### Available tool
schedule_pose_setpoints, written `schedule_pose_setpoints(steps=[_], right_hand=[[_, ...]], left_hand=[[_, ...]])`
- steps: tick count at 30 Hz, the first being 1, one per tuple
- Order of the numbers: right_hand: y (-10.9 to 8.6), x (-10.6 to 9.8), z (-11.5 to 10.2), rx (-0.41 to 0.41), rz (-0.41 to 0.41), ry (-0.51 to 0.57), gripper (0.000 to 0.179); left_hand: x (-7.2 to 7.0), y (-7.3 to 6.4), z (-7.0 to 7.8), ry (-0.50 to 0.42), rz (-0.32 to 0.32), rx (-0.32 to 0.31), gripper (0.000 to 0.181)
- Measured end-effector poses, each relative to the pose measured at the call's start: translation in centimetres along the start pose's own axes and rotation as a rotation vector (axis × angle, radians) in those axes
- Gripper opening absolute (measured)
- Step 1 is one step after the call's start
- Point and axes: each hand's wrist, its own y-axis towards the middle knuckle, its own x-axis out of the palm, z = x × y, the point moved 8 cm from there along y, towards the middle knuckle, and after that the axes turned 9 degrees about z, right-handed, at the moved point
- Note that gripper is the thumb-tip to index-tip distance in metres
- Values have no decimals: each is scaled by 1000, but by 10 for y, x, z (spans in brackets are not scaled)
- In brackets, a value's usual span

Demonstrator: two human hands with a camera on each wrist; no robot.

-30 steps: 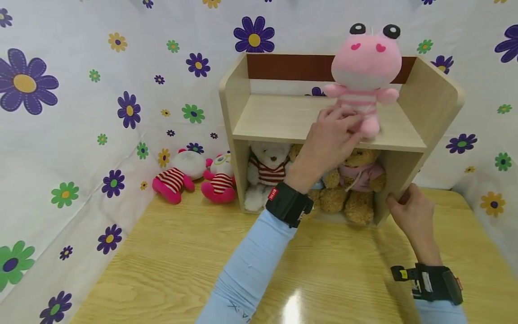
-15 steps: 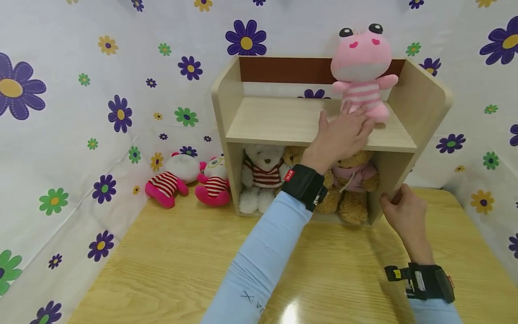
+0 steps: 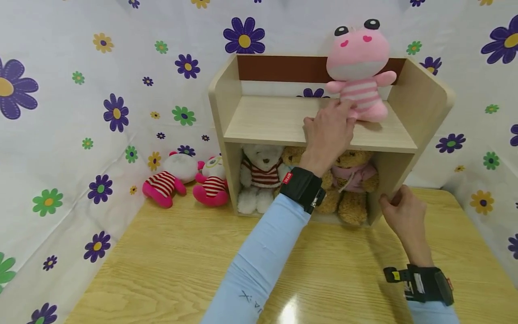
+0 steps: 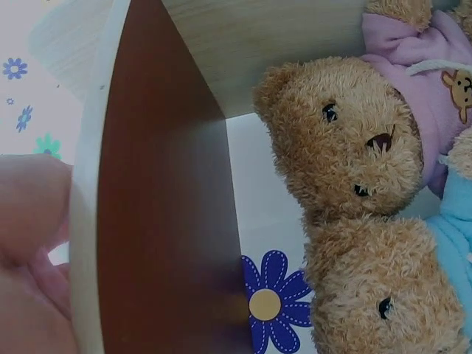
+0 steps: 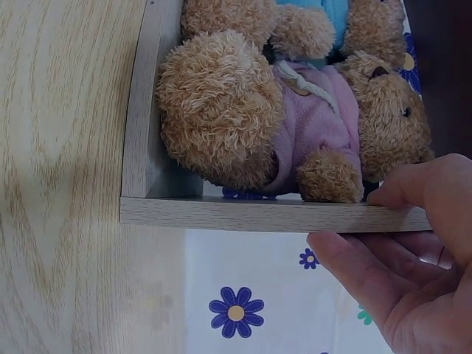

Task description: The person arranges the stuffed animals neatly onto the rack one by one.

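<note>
The pink plush toy (image 3: 359,94) sits on the upper board of the wooden shelf unit (image 3: 267,119), near its right side panel. Its long axis runs nearly upright, the head tipped slightly toward the left of the view; its face and belly point forward, toward the wearer, with both feet to the front and the arms out to either side.

The left hand (image 3: 329,128) lies palm down over the upper board, its fingers bent and touching the toy's left-of-view foot; whether they pinch it cannot be told. The right hand (image 3: 404,213) grips the front edge of the right side panel, thumb inside and fingers outside.

Below, a white bear (image 3: 265,175) and a bear in a pink hoodie (image 3: 356,180) sit upright facing out, a blue-clad bear (image 4: 391,280) between them. On the bench (image 3: 170,270), two panda toys (image 3: 163,184) are left of the unit, one leaning over, one upright.

The left wrist strap (image 3: 303,189) carries a red tag with white letters too small to read surely. Dark letters mark the left sleeve (image 3: 259,256), an X clearest.
</note>
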Motion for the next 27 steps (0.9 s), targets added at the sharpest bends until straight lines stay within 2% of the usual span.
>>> schedule_pose_setpoints(steps=[6, 8, 10, 13, 15, 17, 19, 22, 24, 25, 27], right_hand=[[0, 0, -1, -15, 2, 10, 14], [0, -1, 0, -13, 5, 5, 14], [0, -1, 1, -3, 0, 2, 14], [0, 0, 2, 11, -15, 5, 15], [0, 0, 3, 17, -22, 8, 15], [-1, 1, 3, 18, -20, 7, 15], [-2, 0, 3, 18, -16, 3, 15], [-2, 0, 4, 18, -13, -5, 15], [-2, 1, 4, 16, -16, -5, 15], [-2, 1, 3, 12, -16, -6, 15], [-2, 2, 3, 7, -14, -5, 15]], left_hand=[[2, 5, 7, -112, -2, 43, 35], [3, 6, 12, -100, -9, 73, 36], [7, 7, 17, -36, -50, 92, 39], [18, 7, 23, 65, -153, 120, 46], [25, 5, 26, 88, -220, 138, 52], [27, 2, 27, 61, -244, 146, 54], [25, 0, 28, 29, -211, 162, 51], [19, -1, 29, -14, -118, 192, 42], [16, -3, 31, -12, -84, 229, 39], [16, -4, 33, -9, -85, 247, 40], [20, -6, 35, 14, -129, 278, 43]])
